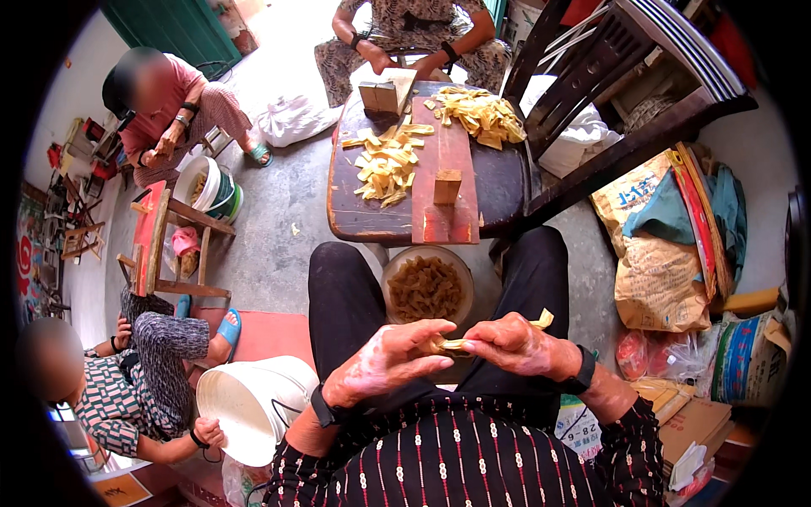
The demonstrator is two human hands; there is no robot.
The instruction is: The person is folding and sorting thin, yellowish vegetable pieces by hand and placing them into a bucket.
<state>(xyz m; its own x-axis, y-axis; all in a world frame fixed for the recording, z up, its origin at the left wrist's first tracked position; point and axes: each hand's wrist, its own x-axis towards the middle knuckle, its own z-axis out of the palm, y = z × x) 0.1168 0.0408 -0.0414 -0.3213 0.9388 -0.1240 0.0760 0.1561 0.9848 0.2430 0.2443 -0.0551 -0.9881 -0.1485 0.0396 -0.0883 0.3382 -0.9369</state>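
A pale yellow strip (545,319), which looks like a dried vegetable piece, stretches between my two hands above my lap. My right hand (525,346) closes around it, and one end sticks out past the knuckles. The other end reaches my left hand (390,362), whose thumb and fingers come together around it. Below my hands, between my knees, stands a round bowl (387,286) with brown curled pieces (425,289) in it. In front is a dark stool top (351,221) bearing two piles of yellow strips (387,165) (486,117) and a reddish board (432,173) with a wooden block (447,187).
A person (414,38) sits across the stool top; two more people sit at the left. A white bucket (283,380) lies tilted at my left. A dark chair (629,156) leans in at the right, near sacks (655,279) and cardboard (697,431). Another bucket (224,190) stands far left.
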